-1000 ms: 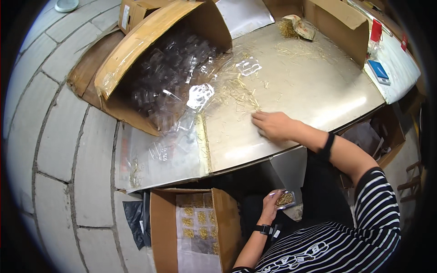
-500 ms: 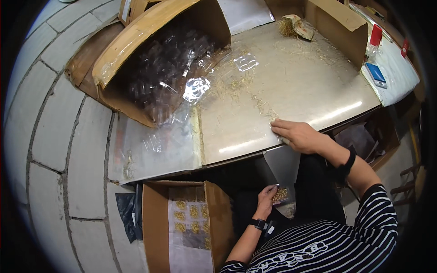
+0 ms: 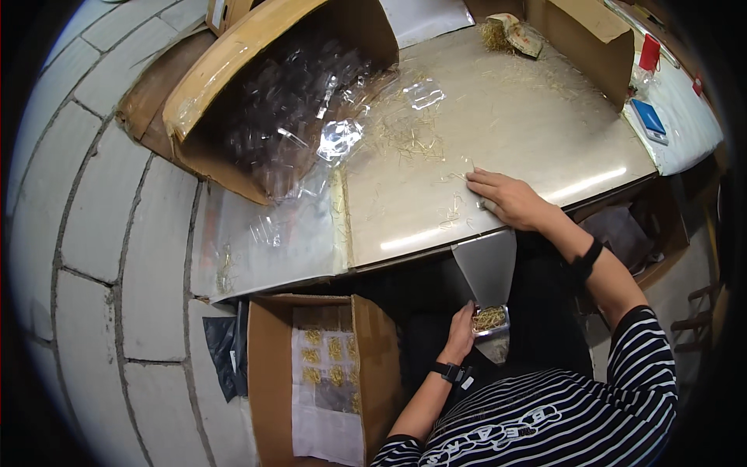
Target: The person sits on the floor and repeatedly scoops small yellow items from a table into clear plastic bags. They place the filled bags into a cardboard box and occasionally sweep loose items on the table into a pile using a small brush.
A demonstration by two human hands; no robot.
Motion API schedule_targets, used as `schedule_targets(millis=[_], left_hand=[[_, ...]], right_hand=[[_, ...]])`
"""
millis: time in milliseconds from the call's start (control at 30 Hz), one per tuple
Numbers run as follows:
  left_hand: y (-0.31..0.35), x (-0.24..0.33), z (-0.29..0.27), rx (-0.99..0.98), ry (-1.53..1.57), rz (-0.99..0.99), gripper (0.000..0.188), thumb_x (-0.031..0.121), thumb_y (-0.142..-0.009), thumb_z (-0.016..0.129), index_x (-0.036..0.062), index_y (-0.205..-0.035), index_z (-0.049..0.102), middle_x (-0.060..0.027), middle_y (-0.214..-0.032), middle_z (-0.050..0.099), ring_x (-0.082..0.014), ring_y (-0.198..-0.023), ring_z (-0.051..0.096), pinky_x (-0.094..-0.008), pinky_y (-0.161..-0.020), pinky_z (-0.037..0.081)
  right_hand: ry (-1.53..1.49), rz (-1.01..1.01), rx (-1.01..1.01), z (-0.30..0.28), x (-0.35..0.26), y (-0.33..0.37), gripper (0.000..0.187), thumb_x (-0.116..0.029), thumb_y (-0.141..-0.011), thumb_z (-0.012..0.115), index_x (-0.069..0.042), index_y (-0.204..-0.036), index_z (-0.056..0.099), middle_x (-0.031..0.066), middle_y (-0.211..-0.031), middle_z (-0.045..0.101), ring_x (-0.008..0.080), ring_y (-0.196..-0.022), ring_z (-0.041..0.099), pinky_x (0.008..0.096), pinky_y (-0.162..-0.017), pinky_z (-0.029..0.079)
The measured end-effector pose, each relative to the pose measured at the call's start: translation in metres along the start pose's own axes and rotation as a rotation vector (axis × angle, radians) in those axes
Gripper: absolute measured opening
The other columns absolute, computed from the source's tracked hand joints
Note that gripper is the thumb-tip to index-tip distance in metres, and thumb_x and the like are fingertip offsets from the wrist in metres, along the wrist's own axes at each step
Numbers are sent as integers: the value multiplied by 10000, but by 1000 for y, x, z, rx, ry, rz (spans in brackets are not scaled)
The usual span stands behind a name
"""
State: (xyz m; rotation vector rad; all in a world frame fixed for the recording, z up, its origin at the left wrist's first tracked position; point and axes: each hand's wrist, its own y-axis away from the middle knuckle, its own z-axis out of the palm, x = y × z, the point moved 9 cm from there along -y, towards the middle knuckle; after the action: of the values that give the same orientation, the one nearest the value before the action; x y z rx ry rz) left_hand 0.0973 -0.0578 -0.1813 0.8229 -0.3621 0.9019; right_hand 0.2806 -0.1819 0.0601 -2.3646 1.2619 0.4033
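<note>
Chute [image 3: 486, 268], tapered grey sheet: our right hand [image 3: 506, 199] above it, fingers flat, seemingly empty; left hand [image 3: 461, 331] gripping clear plastic box [image 3: 492, 333] below. We'd sweep thin gold-coloured pins [image 3: 450, 215], up-left of chute, in slowly.

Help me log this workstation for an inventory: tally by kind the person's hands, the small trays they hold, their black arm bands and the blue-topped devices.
Hands: 2 (left hand, right hand)
Held clear tray: 1
Black arm bands: 2 (left wrist band, right forearm band)
Blue-topped device: 1
Total: 6
</note>
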Motion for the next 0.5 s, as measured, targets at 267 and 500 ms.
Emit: schedule_targets(millis=[267, 500], left_hand=[[-17, -10, 15, -5, -6, -64, 359, 226, -1002, 346, -53, -1141, 524, -141, -1086, 606, -212, -935, 629, -334, -843, 509], [-22, -15, 12, 19, 14, -26, 340, 215, -989, 361, -45, -1132, 527, -127, -1058, 618, -207, -920, 639, -326, -815, 520]], right_hand=[[-20, 153, 231, 1, -5, 16, 457, -258, -920, 502, -107, -1349, 456, 123, -1425, 407, 295, -1345, 334, 397, -1107, 276], [129, 74, 269, 36, -73, 21, 413, -135, -811, 561, -73, -1219, 538, 125, -1337, 482, 308, -1299, 391, 416, -1062, 335]])
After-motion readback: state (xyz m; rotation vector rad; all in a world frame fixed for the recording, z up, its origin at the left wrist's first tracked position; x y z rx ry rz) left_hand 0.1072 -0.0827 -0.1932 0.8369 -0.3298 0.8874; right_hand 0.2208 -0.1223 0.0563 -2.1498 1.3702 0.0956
